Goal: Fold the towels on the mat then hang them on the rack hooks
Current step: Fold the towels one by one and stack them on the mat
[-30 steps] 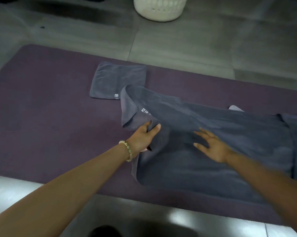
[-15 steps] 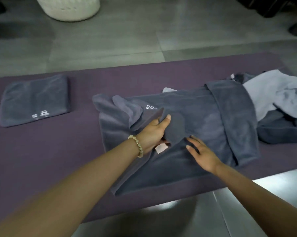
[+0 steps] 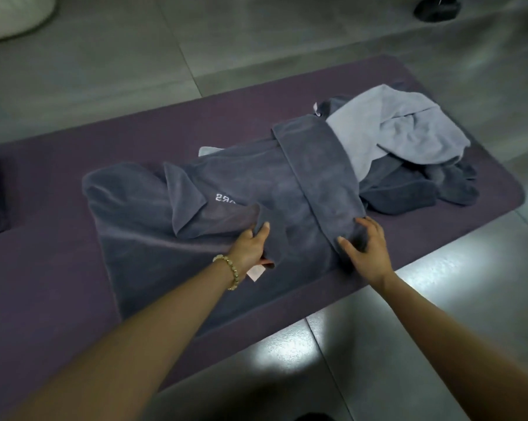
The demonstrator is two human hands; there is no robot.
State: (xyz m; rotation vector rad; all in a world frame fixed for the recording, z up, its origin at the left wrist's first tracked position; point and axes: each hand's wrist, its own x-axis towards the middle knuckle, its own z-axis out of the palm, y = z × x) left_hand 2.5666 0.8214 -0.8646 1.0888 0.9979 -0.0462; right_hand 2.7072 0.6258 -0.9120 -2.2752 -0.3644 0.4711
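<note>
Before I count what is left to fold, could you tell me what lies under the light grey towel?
The light grey towel lies crumpled on a heap of dark grey towels at the mat's right end. How many the heap holds is hidden.

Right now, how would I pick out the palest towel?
Find the purple mat on the grey floor, then follow it to its far right end. There the light lavender-grey towel lies crumpled atop a heap; the towels around it are all dark grey.

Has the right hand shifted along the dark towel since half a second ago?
Yes. The right hand went from the towel's flat middle rightward to the folded-over band, farther from the embroidered lettering.
</note>
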